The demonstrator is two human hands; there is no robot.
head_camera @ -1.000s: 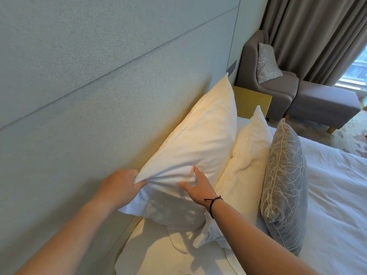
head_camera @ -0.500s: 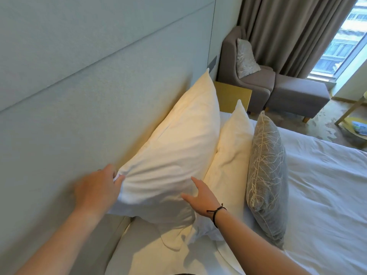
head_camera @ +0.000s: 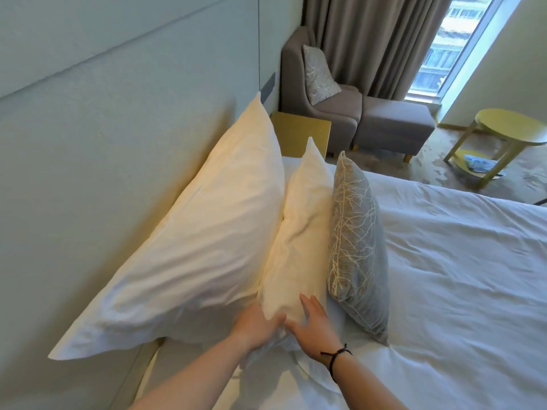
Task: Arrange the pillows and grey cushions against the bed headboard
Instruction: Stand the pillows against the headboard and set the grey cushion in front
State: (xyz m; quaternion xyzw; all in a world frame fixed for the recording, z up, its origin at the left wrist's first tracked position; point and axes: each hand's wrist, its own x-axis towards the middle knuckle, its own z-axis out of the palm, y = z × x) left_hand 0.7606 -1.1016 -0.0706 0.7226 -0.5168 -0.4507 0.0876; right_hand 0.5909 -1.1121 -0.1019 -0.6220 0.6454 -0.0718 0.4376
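A large white pillow [head_camera: 207,241] leans upright against the pale padded headboard [head_camera: 103,143]. In front of it stands a smaller white pillow [head_camera: 299,232], and a grey cushion [head_camera: 356,244] with a pale branch pattern leans on that one. My left hand [head_camera: 256,324] grips the near bottom corner of the smaller pillow. My right hand [head_camera: 313,324] lies flat on the same corner, fingers spread, a black cord around its wrist.
The white duvet [head_camera: 458,276] covers the bed to the right. Beyond the pillows stand a yellow bedside table [head_camera: 302,133], a grey armchair [head_camera: 331,108] with another patterned cushion [head_camera: 318,74] and a footstool. A round yellow table [head_camera: 509,128] sits by the window.
Both hands left the large pillow, which now rests against the headboard, and moved right to the near corner of the smaller pillow. The view swung right.
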